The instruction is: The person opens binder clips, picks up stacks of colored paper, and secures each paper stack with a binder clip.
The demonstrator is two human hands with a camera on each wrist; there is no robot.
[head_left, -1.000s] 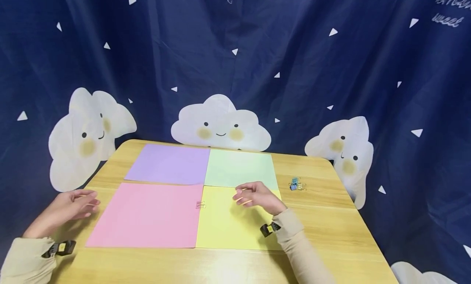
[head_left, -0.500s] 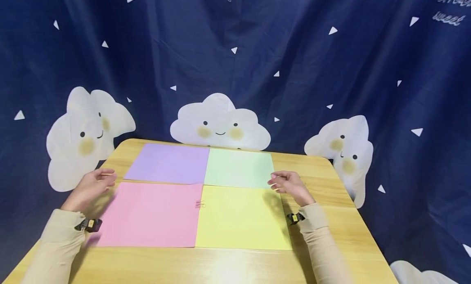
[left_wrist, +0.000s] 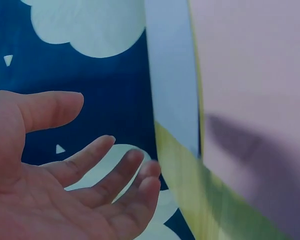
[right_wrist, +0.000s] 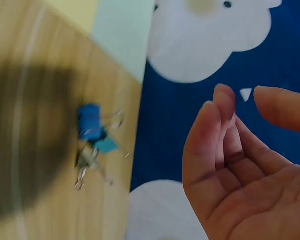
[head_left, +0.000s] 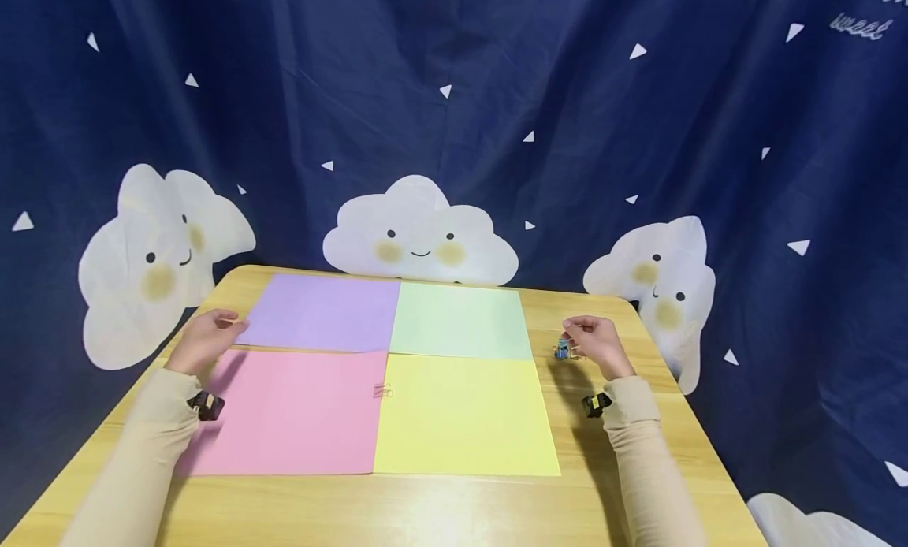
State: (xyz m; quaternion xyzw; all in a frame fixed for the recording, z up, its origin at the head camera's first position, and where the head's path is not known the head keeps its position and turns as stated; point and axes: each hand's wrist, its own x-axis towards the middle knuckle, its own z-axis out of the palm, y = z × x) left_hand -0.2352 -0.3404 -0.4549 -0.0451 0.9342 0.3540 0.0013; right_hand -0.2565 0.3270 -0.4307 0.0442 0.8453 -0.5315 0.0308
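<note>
My right hand (head_left: pixel 597 345) hovers at the small cluster of binder clips, fingers bent and thumb apart, with nothing between them. In the right wrist view a blue binder clip (right_wrist: pixel 90 121), a teal binder clip (right_wrist: pixel 106 145) and a pale binder clip (right_wrist: pixel 87 158) lie bunched on the wood. Over the left border of the sheets is my left hand (head_left: pixel 206 342), relaxed and holding nothing; its shadow falls on the pink sheet (head_left: pixel 291 413). A pink binder clip (head_left: pixel 383 390) sits at the seam between the pink sheet and the yellow sheet (head_left: pixel 464 417).
Behind these lie a purple sheet (head_left: pixel 322 312) and a mint green sheet (head_left: pixel 461 320), all four corners meeting near the middle. The wooden table (head_left: pixel 454 511) ends at a dark blue curtain (head_left: pixel 397 82) with clouds printed on it.
My right hand has moved right, from above the yellow sheet to the binder clips. My left hand has come forward and right, toward the purple sheet's left edge. The sheets stay put.
</note>
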